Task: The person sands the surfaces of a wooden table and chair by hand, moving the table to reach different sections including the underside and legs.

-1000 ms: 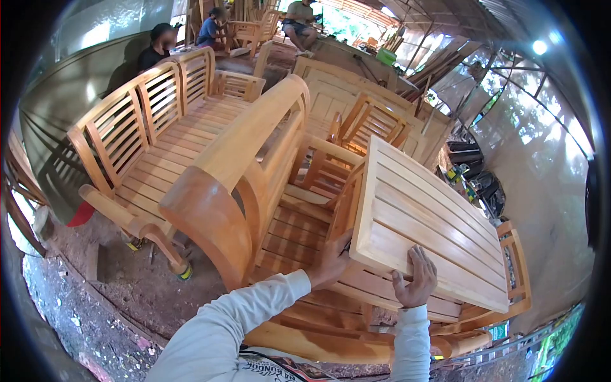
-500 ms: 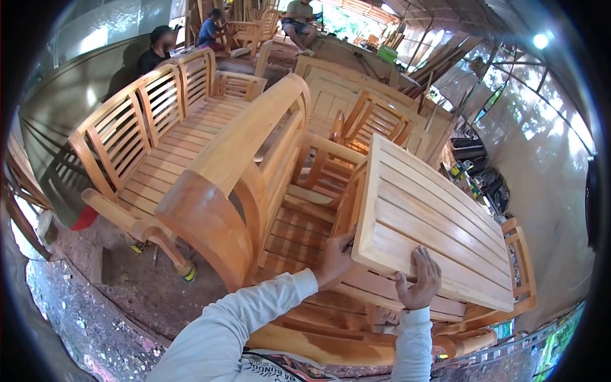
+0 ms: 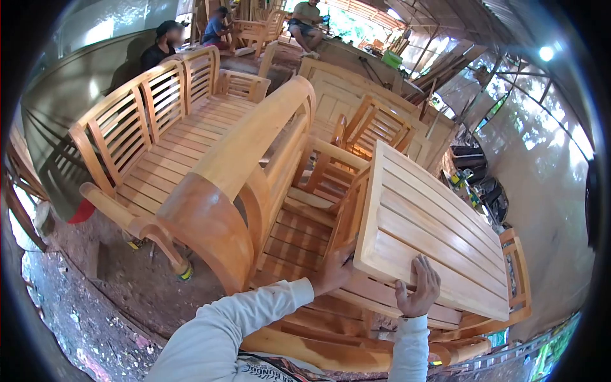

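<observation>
A pale wooden slatted table [image 3: 439, 232] lies tilted at the right, resting over a varnished wooden bench. My right hand [image 3: 420, 290] grips its near edge, the fingers lying on the top slat and the thumb against the side. At the table's near left corner, my left hand [image 3: 332, 270] holds the edge from the side; its fingertips are partly hidden behind the corner. A small dark thing shows by those fingers, too small to make out. Just left of my left hand rises the thick curved armrest [image 3: 207, 200] of the bench.
A long slatted bench [image 3: 172, 153] stands at the left. Beyond the table is a wooden chair [image 3: 375, 130], with wooden panels [image 3: 331, 89] behind it. Several people sit at the back, one in a dark cap [image 3: 167, 48]. A chair back [image 3: 519, 274] stands at the right.
The view has shifted slightly, so the benches and the far people sit a little lower and further right. Both hands keep their places on the table's edge.
</observation>
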`<state>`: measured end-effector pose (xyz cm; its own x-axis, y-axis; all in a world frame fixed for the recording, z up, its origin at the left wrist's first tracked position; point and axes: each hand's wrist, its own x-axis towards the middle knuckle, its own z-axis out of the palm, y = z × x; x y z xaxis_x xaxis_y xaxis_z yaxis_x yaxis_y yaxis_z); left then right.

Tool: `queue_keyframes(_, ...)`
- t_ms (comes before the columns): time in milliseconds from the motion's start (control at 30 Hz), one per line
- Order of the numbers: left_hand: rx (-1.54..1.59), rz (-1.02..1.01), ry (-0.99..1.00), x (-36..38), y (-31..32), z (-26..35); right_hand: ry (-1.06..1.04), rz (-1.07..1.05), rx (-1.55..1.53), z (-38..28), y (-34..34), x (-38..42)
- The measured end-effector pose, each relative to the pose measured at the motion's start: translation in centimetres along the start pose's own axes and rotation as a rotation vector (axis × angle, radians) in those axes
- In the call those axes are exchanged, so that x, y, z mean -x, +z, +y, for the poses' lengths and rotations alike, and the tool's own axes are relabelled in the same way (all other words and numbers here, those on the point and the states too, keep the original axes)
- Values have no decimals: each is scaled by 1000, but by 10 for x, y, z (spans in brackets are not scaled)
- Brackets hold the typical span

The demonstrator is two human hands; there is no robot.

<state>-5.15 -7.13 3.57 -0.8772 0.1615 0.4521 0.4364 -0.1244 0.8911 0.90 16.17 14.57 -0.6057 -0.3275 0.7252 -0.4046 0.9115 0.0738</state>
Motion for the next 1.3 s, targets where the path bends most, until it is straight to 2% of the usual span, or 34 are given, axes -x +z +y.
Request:
queue_keyframes(133,-8,5,118,11,-3,18,2,1,-5,-2,-2,3)
queue_keyframes(433,358,-33,-56,-9,7,-5,-2,5,-13,0,1,0)
queue_keyframes(533,81,36,80,-16,0,-3,-8,0,-7,-1,1,-1)
queue_keyframes(633,255,15,16,-32,8,-38,-5,-21,8,-2,0,0)
queue_keyframes(733,279,-14,3,-46,4,-36,1,-26,2,-2,0,1)
queue_keyframes(833,315,-34,-96,-46,5,-32,7,-20,1,-2,-1,0)
queue_keyframes(967,262,11,-2,-33,6,-17,8,-3,1,-1,1,0)
queue_keyframes(1033,157,63,-18,-24,3,-9,11,-4,4,-1,0,1)
queue_keyframes(1133,319,67,-79,-28,0,-10,6,-1,0,-2,1,0)
queue_keyframes(1300,278,77,26,-51,-6,-31,1,10,-6,0,1,1)
